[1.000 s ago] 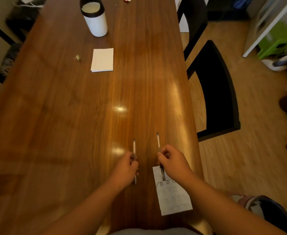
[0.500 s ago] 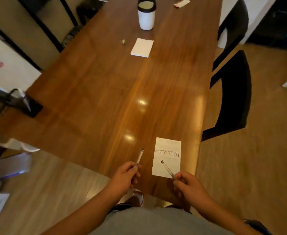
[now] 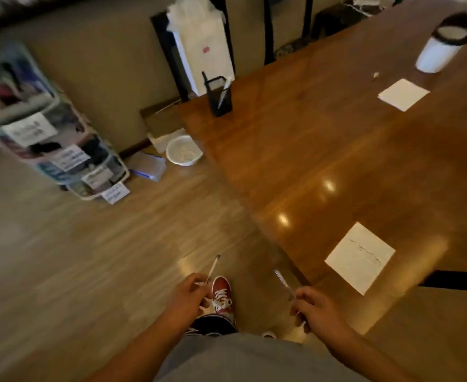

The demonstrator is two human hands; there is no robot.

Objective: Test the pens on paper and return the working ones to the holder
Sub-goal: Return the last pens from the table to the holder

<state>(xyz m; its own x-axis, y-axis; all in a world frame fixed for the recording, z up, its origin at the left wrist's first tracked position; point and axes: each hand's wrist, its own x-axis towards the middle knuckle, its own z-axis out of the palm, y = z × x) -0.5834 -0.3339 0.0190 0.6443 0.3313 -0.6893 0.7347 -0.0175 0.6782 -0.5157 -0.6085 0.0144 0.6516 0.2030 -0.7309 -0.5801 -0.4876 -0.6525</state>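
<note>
My left hand [image 3: 188, 295] grips a thin pen [image 3: 213, 267] that points up and away, over the floor. Another clear pen [image 3: 283, 282] is held in my right hand [image 3: 316, 308], just off the near corner of the wooden table [image 3: 337, 150]. A white paper with a scribbled line [image 3: 360, 256] lies near that corner. At the table's far left corner a black mesh pen holder [image 3: 218, 96] stands upright with a pen in it. Both hands are well short of the holder.
A white cup with a black rim [image 3: 440, 46] and a blank white paper [image 3: 403, 93] sit far right on the table. On the floor are a white bowl [image 3: 184, 150], a labelled plastic drawer unit [image 3: 47, 133] and my red shoe [image 3: 221, 295].
The view has swung left and both hands, each still holding a pen, have come off the table to its left side. The scribbled paper now lies to the right of my hands.
</note>
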